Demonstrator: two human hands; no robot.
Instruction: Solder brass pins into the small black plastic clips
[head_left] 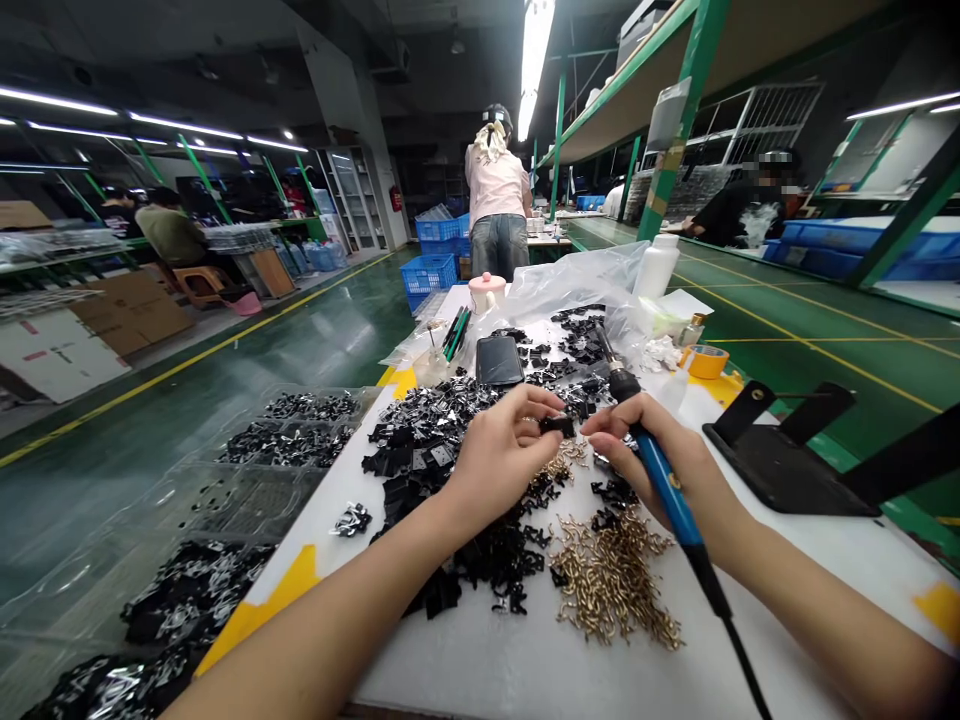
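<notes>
Between thumb and fingers, my left hand pinches a small black part. A soldering iron with a blue handle is in my right hand, its tip pointing up and away. The fingertips of that hand come close to the black part; whether they touch it I cannot tell. Below the hands lies a heap of small brass-coloured bent pins. Black and silvery small parts spread over the white table around my left hand.
Clear plastic trays with similar parts stand along the left edge. A black metal stand and orange tape roll are at right. Farther back are a dark rectangular object, a lidded mug, a white bottle and a standing person.
</notes>
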